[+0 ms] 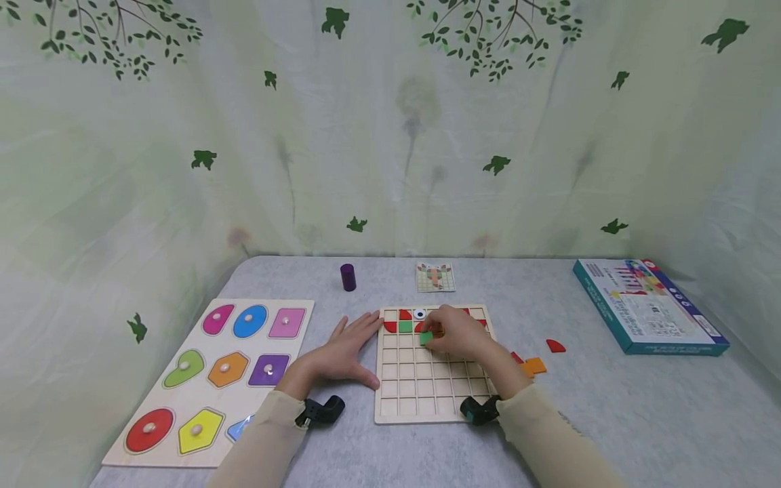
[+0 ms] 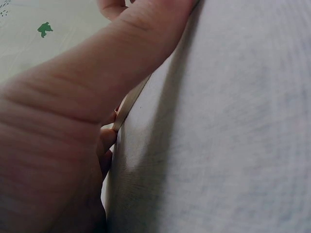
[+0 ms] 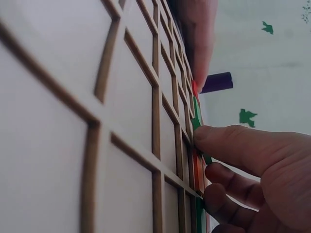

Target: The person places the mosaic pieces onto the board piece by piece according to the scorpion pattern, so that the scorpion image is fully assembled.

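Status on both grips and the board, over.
Right grip pinching green tile at board. Left grip spread against board's left edge. Orange tiles loose right of board; no obstruction seen.

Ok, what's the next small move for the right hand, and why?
Probably ease the green square flat into the grid board: the right hand pinches it there, with its seating unclear, and the left hand touches the board's left edge, which should help steady it.

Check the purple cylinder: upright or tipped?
Upright. In the head view, the purple cylinder stands on one end on the table, taller than wide, its round top facing up.
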Available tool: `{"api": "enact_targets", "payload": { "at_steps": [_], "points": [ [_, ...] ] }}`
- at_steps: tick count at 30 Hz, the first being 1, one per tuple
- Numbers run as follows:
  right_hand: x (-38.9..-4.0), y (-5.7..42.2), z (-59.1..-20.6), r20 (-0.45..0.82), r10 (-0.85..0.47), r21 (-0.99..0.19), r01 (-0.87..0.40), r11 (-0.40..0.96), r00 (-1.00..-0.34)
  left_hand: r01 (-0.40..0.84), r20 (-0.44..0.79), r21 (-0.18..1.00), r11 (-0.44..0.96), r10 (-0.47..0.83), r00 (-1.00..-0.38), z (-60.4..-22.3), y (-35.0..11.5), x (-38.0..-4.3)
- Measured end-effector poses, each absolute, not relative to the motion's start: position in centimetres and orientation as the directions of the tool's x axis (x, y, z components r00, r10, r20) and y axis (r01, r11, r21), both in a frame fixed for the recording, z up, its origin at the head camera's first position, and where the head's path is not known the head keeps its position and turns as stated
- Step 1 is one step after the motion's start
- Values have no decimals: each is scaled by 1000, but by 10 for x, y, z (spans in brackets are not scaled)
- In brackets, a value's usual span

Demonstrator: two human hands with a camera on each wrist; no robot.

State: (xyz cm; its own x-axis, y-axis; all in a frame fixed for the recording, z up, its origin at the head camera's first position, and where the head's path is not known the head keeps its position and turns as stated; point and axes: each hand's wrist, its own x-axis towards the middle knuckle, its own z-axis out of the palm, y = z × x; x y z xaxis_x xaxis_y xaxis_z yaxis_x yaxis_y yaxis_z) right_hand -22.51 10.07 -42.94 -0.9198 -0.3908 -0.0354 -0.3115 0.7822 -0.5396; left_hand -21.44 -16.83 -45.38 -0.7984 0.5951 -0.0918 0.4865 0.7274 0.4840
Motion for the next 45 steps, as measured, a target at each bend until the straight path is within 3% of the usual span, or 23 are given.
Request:
{"api": "enact_targets", "payload": {
  "at_steps": [13,26,45],
  "points": [
    [-226,95,-432,-31,-377,-507,-311,804,-926,477,-109,478,738,588,-801,-454,-169,-215],
    [-221,97,-430,-53,-385,-618,-273,737,-921,488,-86,492,721,598,-797,-454,-169,-215],
    [-210,143,-422,62,-532,-631,-447,635,-844,481,-99,484,731,592,-800,-456,-168,-216]
  ]
}}
